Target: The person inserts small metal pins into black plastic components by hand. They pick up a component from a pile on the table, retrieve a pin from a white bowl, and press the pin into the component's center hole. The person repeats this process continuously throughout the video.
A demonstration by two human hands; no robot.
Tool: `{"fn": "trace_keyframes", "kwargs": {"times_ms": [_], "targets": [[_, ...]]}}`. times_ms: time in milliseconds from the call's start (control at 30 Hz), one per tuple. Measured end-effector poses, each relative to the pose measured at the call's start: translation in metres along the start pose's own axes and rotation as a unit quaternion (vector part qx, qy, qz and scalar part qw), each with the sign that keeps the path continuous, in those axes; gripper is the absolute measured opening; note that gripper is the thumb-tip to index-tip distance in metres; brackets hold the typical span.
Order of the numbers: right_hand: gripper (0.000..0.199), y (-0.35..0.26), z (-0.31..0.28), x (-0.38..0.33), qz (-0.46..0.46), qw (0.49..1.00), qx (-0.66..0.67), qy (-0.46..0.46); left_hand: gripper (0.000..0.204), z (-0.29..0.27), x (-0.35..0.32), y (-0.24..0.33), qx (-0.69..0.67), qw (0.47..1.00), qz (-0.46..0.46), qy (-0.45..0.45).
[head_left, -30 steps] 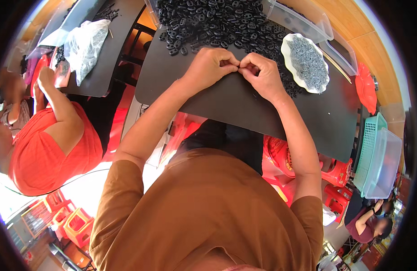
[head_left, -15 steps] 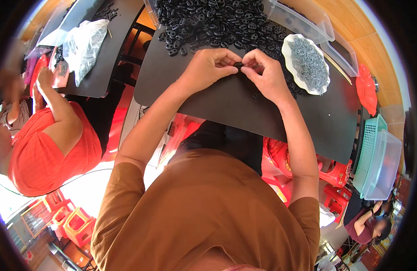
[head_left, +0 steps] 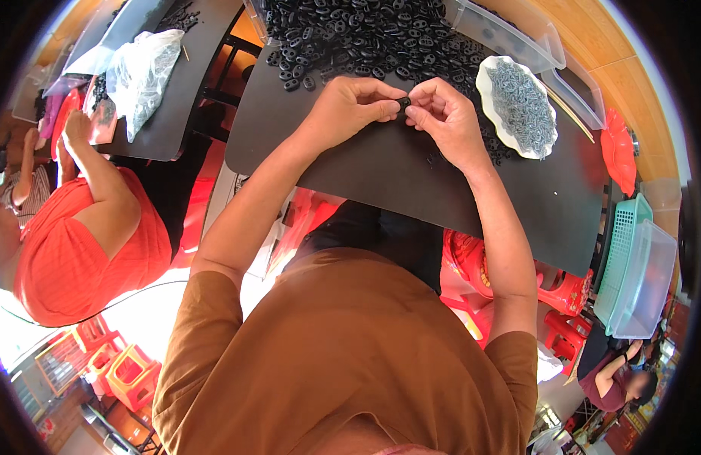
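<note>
The dark tabletop [head_left: 350,168] occupies the upper centre of the frame and extends to the right. A pile of black oval pieces [head_left: 358,38] covers its upper section. A white wavy-rimmed dish [head_left: 484,87], filled with small grey parts [head_left: 521,110], rests to the right of the pile. Small black parts [head_left: 495,142] lie along the dish's left side. A second dark table [head_left: 168,125], upper left, carries a translucent bag [head_left: 142,76] and scattered black bits [head_left: 182,19].
</note>
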State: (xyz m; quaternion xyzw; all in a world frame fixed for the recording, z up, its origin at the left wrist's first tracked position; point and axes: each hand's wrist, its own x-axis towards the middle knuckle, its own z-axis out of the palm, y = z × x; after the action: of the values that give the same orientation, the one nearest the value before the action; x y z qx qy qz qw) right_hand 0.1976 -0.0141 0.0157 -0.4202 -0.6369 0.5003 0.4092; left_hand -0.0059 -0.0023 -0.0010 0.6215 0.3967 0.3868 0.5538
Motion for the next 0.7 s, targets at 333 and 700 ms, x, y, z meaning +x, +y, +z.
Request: {"fn": "trace_keyframes", "kwargs": {"times_ms": [333, 700], "targets": [[0.014, 0.005, 0.004, -0.001, -0.172, 0.941, -0.289, 0.049, 0.015, 0.006, -0.001, -0.002, 0.176, 0.974, 0.134, 0.047], [0.011, 0.011, 0.004, 0.004, -0.228, 0.935, -0.268, 0.043, 0.013, 0.005, -0.001, -0.002, 0.211, 0.962, 0.162, 0.054]]}}
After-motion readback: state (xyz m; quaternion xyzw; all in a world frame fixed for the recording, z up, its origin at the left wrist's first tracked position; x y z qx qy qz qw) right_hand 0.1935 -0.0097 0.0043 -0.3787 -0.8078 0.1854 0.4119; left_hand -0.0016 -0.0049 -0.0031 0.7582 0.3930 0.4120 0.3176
